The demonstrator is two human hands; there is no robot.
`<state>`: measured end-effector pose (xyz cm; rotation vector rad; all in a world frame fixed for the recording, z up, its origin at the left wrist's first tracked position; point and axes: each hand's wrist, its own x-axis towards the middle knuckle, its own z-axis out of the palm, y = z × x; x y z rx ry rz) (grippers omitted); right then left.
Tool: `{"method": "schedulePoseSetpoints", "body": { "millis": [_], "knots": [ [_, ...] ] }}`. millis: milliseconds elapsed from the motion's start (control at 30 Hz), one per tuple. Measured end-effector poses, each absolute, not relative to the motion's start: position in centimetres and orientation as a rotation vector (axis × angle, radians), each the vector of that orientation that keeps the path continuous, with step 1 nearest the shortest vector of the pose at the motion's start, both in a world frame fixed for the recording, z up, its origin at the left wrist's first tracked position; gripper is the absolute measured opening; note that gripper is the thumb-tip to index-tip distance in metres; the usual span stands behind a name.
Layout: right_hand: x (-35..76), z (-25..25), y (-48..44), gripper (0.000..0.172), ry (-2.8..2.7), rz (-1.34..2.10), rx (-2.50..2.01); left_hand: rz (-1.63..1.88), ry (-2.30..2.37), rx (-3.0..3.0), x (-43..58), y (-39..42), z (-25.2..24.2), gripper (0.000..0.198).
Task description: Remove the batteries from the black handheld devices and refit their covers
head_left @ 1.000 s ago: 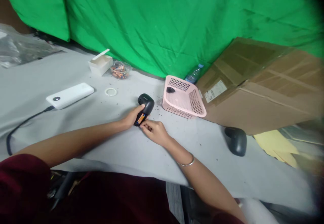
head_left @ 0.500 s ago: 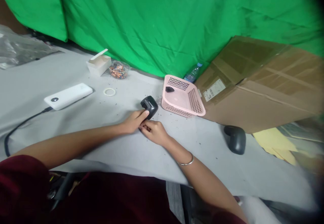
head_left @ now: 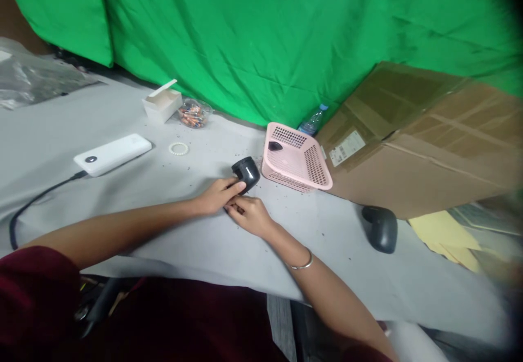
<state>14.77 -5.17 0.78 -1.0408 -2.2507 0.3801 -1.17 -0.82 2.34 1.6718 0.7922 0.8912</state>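
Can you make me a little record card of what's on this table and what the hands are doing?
Left hand: fingers on a black computer mouse
Right hand: curled, touching the left hand, beside the mouse
Nearby: pink plastic basket
Farther left: white power bank
Farther right: dark grey computer mouse, cardboard box

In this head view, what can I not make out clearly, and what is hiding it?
Head view:
- Part of the black mouse-shaped device: hidden by the left hand.
- Anything held by the right hand: hidden by its fingers.
- Contents of the clear plastic tub: too small to identify.
- Text on the carton label: too small to read.
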Motion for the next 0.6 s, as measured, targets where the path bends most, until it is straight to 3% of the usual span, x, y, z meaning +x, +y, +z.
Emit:
{"method": "schedulePoseSetpoints", "body": {
  "millis": [167,300,400,600],
  "knots": [
    [14.8,0.7,-5.3,0.016,-2.246,0.412,-1.038,0.884,0.663,1.079,-2.1,1.1,3.9,0.069],
    [14.8,0.7,-5.3,0.017,-2.259,0.417,-1.058,0.809,0.415,0.873,-2.9,1.6,5.0,0.064],
    [14.7,0.8,-5.3,0.018,-2.296,0.376,-1.010,0.655,0.298,0.787,-3.2,1.5,4.8,0.071],
    [14.5,1.3,-5.5,0.019,-2.353,0.386,-1.013,0.493,0.404,0.703,-3.9,1.0,3.9,0.071]
  ]
}}
